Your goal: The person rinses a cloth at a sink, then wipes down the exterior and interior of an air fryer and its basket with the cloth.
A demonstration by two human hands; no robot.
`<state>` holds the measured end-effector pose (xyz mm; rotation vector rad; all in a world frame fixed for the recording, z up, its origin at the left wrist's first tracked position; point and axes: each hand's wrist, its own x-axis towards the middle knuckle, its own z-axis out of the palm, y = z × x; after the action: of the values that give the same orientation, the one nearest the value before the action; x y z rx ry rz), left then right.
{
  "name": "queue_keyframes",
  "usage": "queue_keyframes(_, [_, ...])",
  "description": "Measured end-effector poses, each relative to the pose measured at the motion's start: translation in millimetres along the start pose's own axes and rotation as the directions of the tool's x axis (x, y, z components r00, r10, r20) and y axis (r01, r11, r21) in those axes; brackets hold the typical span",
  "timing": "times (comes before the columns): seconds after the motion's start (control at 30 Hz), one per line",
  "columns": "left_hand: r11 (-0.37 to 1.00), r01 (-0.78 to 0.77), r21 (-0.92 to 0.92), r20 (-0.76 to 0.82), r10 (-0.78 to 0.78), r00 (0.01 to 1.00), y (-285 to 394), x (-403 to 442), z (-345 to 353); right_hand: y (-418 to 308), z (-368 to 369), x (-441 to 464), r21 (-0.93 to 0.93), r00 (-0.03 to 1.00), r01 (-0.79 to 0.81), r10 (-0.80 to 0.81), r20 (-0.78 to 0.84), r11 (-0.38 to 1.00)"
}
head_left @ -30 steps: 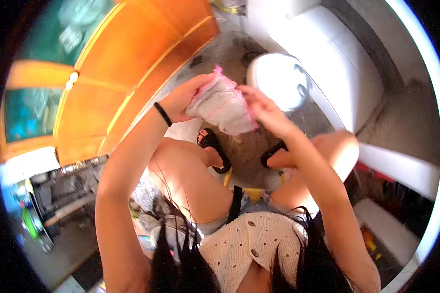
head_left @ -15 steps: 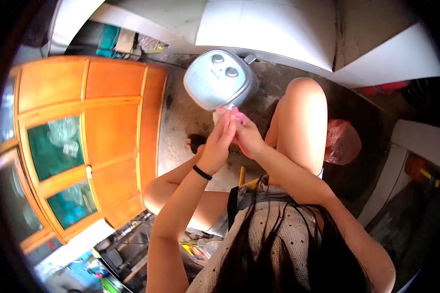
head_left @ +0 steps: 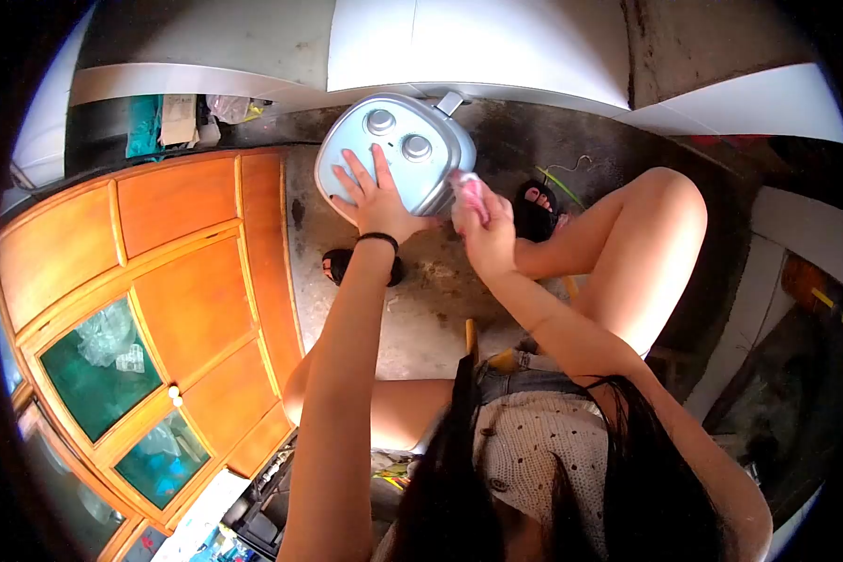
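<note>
A pale blue-grey appliance [head_left: 365, 155] with two round knobs stands on the floor in front of me. My left hand [head_left: 381, 201], with a black band at the wrist, has its fingers spread over the front face of the appliance, below the knobs. My right hand [head_left: 489, 234] is closed round a crumpled pink and white cloth [head_left: 471, 195], just right of the appliance's lower side. Part of the cloth sticks out above the fingers.
An orange wooden cabinet [head_left: 192, 290] with glass panes stands at the left. A white wall panel [head_left: 478, 47] is behind the appliance. My sandalled feet are on the concrete floor [head_left: 426, 328]. Items lie on a low shelf at upper left, including a cardboard piece [head_left: 178, 120].
The hands were together on the cloth and have parted. My left hand has moved up onto the appliance, fingers spread. The cloth, earlier spread out, is bunched in my right hand. The view has turned.
</note>
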<state>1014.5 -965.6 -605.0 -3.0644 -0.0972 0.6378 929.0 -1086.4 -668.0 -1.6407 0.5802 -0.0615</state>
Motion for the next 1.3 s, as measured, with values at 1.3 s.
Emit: queue_keyframes(1.3, [0.892, -0.191, -0.41, -0.366, 0.031, 0.93, -122.6, -30.8, 34.9, -19.9, 106.2, 181.7, -0.32, 0.39, 0.892, -0.186, 0.902, 0.32])
